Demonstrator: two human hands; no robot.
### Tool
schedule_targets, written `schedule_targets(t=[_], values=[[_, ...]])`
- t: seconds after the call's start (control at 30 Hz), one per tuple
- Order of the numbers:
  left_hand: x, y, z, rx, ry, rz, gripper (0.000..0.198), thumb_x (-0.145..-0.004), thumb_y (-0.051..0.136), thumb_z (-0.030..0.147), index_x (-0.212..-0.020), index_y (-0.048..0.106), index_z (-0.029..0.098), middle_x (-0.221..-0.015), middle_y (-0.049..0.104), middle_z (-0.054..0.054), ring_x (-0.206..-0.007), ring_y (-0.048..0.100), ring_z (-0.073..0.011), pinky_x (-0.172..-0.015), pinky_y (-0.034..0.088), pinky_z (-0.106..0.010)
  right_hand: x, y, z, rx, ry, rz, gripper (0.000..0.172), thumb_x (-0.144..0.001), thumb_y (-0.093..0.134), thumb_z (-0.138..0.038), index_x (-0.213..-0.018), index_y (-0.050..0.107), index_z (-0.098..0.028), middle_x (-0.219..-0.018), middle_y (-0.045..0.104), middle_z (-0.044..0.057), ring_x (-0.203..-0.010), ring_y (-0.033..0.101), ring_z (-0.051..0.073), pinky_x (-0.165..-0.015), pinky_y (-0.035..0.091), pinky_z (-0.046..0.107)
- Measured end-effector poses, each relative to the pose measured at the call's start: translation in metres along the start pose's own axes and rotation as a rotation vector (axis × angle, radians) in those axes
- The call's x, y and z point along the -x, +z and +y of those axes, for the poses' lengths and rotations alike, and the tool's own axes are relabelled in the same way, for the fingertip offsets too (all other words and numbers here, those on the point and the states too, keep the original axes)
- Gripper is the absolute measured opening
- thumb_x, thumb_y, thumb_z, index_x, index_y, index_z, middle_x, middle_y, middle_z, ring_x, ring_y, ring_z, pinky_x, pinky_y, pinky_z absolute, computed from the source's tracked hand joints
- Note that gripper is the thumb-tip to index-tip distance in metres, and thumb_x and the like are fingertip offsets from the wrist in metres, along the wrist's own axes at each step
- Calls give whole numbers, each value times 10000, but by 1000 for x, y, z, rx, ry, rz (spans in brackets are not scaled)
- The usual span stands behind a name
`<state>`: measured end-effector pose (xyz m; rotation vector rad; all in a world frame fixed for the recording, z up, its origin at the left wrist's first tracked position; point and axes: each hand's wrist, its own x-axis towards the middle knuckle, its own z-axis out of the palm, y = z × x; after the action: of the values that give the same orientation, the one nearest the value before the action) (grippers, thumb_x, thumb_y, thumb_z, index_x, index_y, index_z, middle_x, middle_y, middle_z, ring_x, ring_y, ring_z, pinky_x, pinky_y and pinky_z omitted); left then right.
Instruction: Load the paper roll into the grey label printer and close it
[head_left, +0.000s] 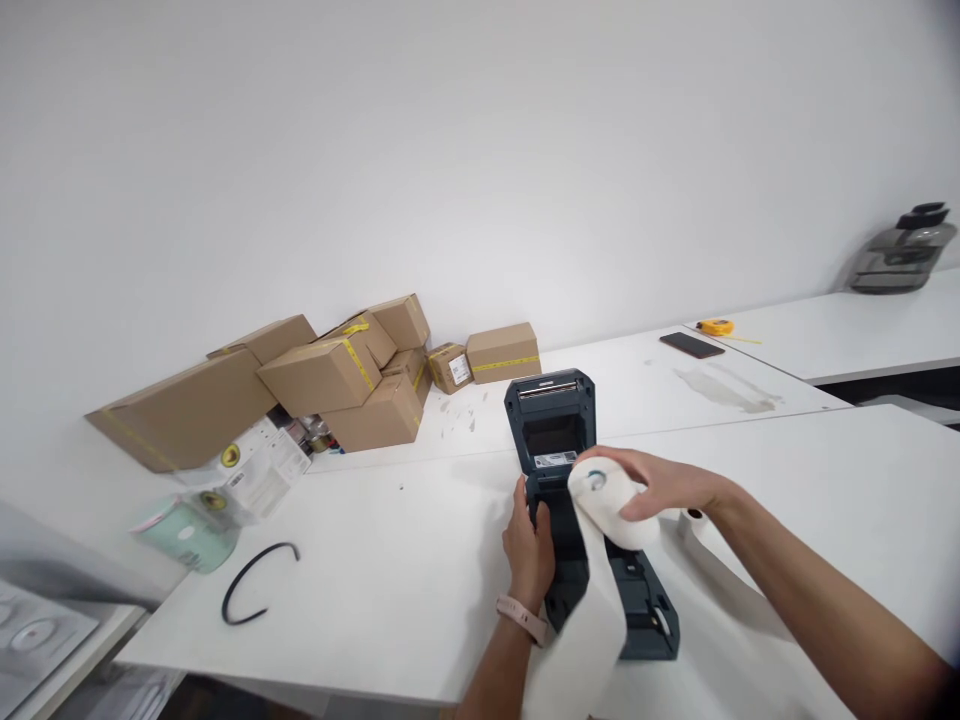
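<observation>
A dark label printer [551, 425] stands on the white table with its lid raised. My left hand [529, 548] is closed around the left edge of its body, and a pale band circles that wrist. Over the open compartment, my right hand [667, 482] grips a white label roll [613, 505] by its side. A loose strip [581, 640] runs from that roll down past the printer's front, out of the bottom of the view. Part of the printer's inside is hidden behind the roll and strip. A second white paper roll [688, 530] lies to the right, partly behind my right forearm.
Cardboard boxes [322, 375] are piled against the wall at the left. A curved black band [238, 590] and a mint-green pouch [196, 535] lie at the table's left. Farther back right are a phone [691, 345], a yellow tape measure [716, 327] and a large jug [900, 255].
</observation>
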<state>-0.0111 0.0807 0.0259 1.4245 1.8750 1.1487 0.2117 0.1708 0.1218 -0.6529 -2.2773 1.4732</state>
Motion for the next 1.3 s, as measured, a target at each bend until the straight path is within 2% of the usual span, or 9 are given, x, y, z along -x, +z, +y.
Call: schedule_targets(t=[0.17,0.3,0.43,0.8,0.9,0.97,1.03,1.17,1.3], values=[[-1,2,0,-1,-3,10,544,-971,389,442,-1474,432,241,-1489,547,-92,-1332,538,-311,-1077,410,-452,44,-31,0,111,85,246,704,-710,760,-491,-1354,557,-289,-1370,595,84,-1221,566,375,-947,528,438],[0,1,1,-7,10,19,520,-971,387,409,-1459,443,235,-1523,507,-92,-1366,501,-319,-1114,365,-490,56,-39,11,98,185,236,636,-683,771,-452,-1269,592,-281,-1178,659,83,-1010,642,324,-723,583,360],[1,1,2,-12,13,3,520,-980,368,423,-1458,433,230,-1513,516,-108,-1366,502,-326,-1108,369,-500,52,-39,36,89,249,161,624,-666,743,-368,-1257,570,-271,-1108,656,65,-942,647,289,-658,573,320],[1,3,0,13,4,26,481,-974,400,408,-1417,487,243,-1481,555,-100,-1364,506,-313,-1128,355,-487,27,-29,87,201,253,76,594,-633,755,-304,-1196,571,-254,-1127,669,56,-1051,639,320,-931,516,425],[2,1,2,9,3,9,481,-978,385,407,-1420,487,244,-1503,533,-87,-1376,491,-307,-1127,357,-477,36,-29,99,150,242,107,713,-685,775,-387,-1347,530,-284,-1329,622,84,-1213,591,347,-1028,477,453],[3,0,3,5,0,-6,485,-984,372,414,-1426,483,249,-1513,521,-80,-1384,481,-306,-1134,344,-486,50,-36,111,66,259,172,798,-748,742,-451,-1473,430,-327,-1511,501,84,-1362,490,349,-1087,439,467],[2,0,3,-8,1,-19,489,-986,364,413,-1430,480,245,-1515,519,-79,-1387,475,-303,-1144,330,-494,68,-46,124,-10,278,272,759,-798,683,-489,-1495,424,-335,-1563,450,82,-1420,431,347,-1118,409,480],[1,1,1,-30,12,-26,492,-980,367,406,-1420,490,222,-1502,533,-84,-1383,483,-288,-1143,340,-471,95,-48,141,9,343,330,538,-707,722,-487,-1200,709,-271,-1364,647,116,-1314,540,394,-1080,438,469],[1,1,2,-38,23,-16,461,-975,374,393,-1375,528,225,-1456,578,-83,-1348,517,-284,-1121,361,-464,96,-21,131,66,332,249,475,-720,687,-530,-1115,731,-269,-1052,745,74,-976,685,325,-846,541,398]])
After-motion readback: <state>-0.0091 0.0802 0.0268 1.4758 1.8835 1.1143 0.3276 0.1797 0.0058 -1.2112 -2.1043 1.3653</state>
